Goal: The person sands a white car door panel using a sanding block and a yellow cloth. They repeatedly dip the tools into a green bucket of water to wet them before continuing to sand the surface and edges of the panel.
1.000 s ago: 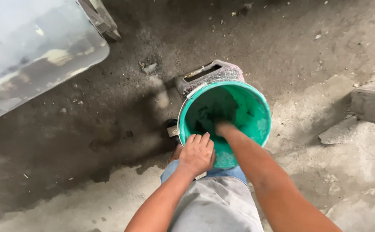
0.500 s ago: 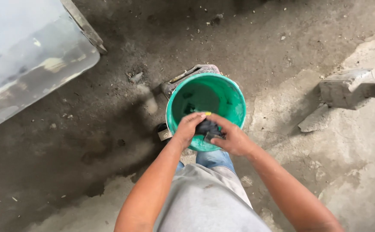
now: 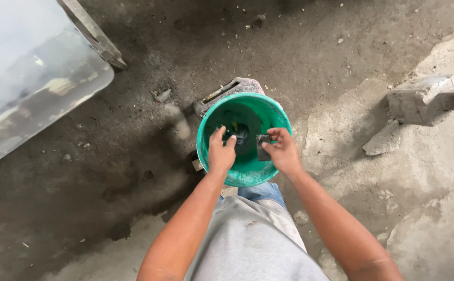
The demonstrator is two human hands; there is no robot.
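Observation:
A green plastic bucket [image 3: 247,174] stands on the dirty floor in front of my knees. Both my hands are over its mouth. My left hand [image 3: 220,152] rests on the near-left rim with its fingers curled into the bucket; whether it holds anything is hidden. My right hand [image 3: 283,151] pinches a small dark grey flat piece [image 3: 263,147] above the bucket's right side. Dark small parts [image 3: 239,134] lie at the bottom of the bucket.
A rusty metal object [image 3: 230,88] lies just behind the bucket. A glossy pale panel [image 3: 29,78] with a metal bar [image 3: 94,36] fills the upper left. A concrete block [image 3: 419,99] and a broken chunk [image 3: 383,141] lie at right. Grit is scattered over the floor.
One second ago my right hand reached deep into the bucket and my left gripped the rim. Now my right hand is raised with a dark piece and my hands are apart.

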